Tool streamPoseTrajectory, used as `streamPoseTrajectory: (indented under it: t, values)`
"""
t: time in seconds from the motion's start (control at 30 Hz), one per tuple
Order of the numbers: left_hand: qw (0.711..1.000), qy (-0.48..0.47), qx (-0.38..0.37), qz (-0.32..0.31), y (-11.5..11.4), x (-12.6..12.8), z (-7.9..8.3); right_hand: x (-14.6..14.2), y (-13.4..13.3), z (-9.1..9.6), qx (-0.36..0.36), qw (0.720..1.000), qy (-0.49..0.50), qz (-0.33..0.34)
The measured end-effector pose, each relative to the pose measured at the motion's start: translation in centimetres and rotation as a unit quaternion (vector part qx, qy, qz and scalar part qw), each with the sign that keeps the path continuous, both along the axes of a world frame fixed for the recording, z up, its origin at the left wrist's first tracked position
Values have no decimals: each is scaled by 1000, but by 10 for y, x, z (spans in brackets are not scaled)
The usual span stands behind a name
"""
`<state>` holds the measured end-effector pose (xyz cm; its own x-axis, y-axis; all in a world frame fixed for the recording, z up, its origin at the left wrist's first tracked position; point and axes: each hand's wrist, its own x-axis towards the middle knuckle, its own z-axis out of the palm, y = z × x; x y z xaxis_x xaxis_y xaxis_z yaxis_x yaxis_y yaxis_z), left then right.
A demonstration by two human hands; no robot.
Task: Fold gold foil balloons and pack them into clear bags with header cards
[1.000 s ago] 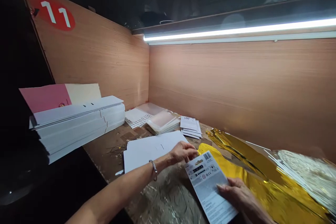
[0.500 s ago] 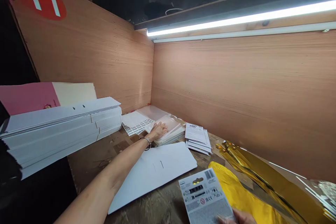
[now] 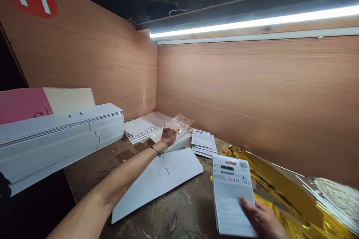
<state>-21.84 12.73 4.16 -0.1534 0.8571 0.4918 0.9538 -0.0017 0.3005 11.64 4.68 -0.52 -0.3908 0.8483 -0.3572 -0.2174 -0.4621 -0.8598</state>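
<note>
At the back of the table, my left hand (image 3: 169, 133) is closed on a clear plastic bag (image 3: 182, 122), whose far end is raised off a stack of clear bags (image 3: 179, 143). My right hand (image 3: 263, 216), at the front right, grips a printed card pack (image 3: 232, 190) by its lower right edge, thumb on the face. The pack stands tilted up, with a hang hole, a barcode and small print on the side toward me. What lies behind it is hidden. Beneath my left forearm is a long white card sheet (image 3: 157, 183).
Stacked white cardboard (image 3: 61, 138) fills the left side, with a pink and cream board (image 3: 67, 101) behind. A sticker sheet (image 3: 140, 130) lies near the corner, and several printed cards (image 3: 202, 140) are piled right of the bags. Gold foil (image 3: 283, 177) covers the right side. Plywood walls enclose the back.
My left hand has gone from lying on the bag stack to gripping a bag and lifting its end. My right hand has raised the card pack and brought it further into view.
</note>
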Motion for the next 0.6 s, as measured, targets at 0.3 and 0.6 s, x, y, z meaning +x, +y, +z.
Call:
streamPoseTrajectory:
  t: [0.3, 0.6]
  values:
    - [935, 150, 105, -305, -123, 157, -29, -19, 24, 27, 97, 978, 52, -176]
    - [872, -415, -110, -235, -128, 143, -6, 39, 2, 39, 123, 986, -39, -105]
